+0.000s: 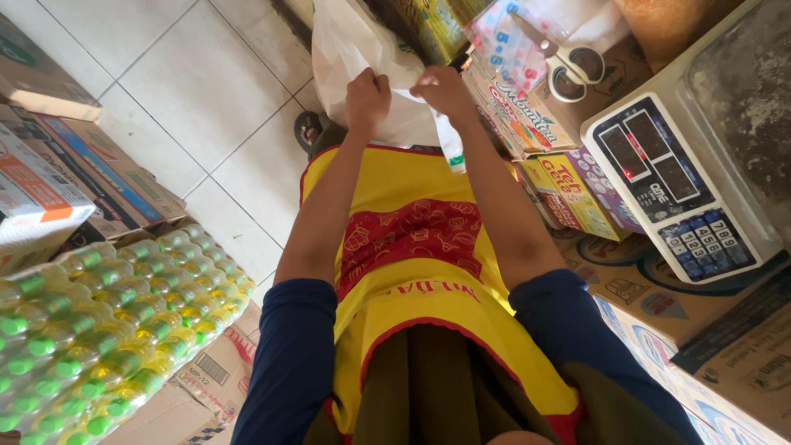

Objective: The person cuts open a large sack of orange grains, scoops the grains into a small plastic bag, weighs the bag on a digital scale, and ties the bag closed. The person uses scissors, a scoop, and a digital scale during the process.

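The pale tiled floor (165, 91) fills the upper left, with stacked cardboard cartons (91, 177) along its edge and, below them, a shrink-wrapped pack of green-capped bottles (107, 330) lying on another carton. To the right stand more boxes (659, 305), and on them a digital weighing scale (684, 181) with its keypad facing the person. In the middle, looking straight down, is the person's yellow and red apron (412, 239), both arms stretched forward over it. Ahead of the apron, at arm's end, hangs a white plastic bag (354, 49), its body spreading up and to the left over the floor and the shelf edge. The left hand (367, 95) is clenched on the bag's top edge, and the right hand (445, 86) is pinched shut on the same edge just beside it — the two fists nearly touching. A thin white strip with a green end (453, 152) dangles below the right hand; what it is I cannot tell. Above the boxes lie a pair of scissors (560, 58). Working the mouth of such thin film goes best, I judge, with the fingertips close together and an even pull from both sides — a one-sided tug could tear it.
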